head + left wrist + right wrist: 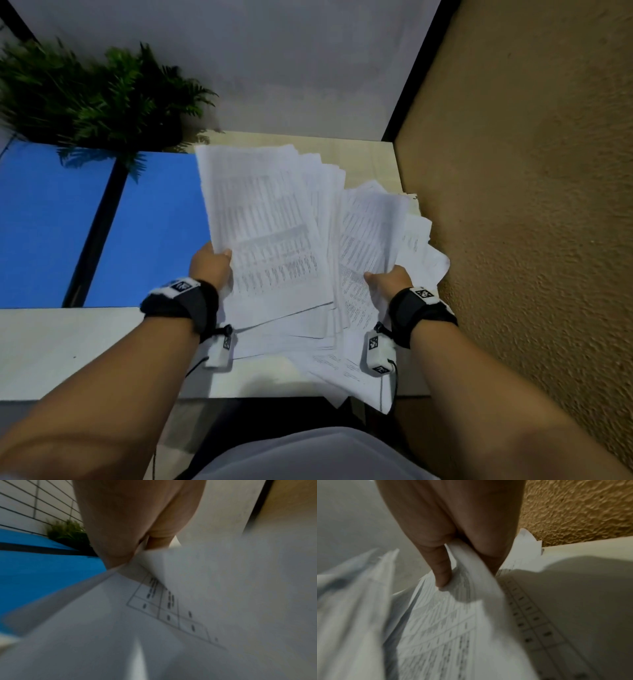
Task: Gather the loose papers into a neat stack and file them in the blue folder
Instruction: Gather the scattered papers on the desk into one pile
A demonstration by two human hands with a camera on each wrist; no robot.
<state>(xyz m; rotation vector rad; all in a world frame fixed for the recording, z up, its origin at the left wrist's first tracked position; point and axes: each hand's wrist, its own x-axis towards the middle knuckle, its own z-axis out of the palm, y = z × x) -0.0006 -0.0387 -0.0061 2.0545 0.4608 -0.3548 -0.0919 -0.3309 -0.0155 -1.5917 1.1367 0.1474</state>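
Observation:
A fanned, uneven bundle of printed white papers (274, 233) is lifted over the right part of the desk. My left hand (214, 262) grips its left edge, thumb on top; the left wrist view shows the hand (120, 545) pinching sheets (171, 615). My right hand (387, 279) grips the right part of the bundle; in the right wrist view a finger (442, 574) presses on the printed sheets (440, 628). A few more sheets (346, 373) lie on the desk by the front edge. The blue folder (102, 226) lies open to the left, also seen blurred (42, 574).
A potted fern (96, 99) stands at the back left, overlapping the folder. A rough tan wall (531, 205) closes off the right side right beside the papers. The pale desk (85, 349) shows in front of the folder. A grey wall stands behind.

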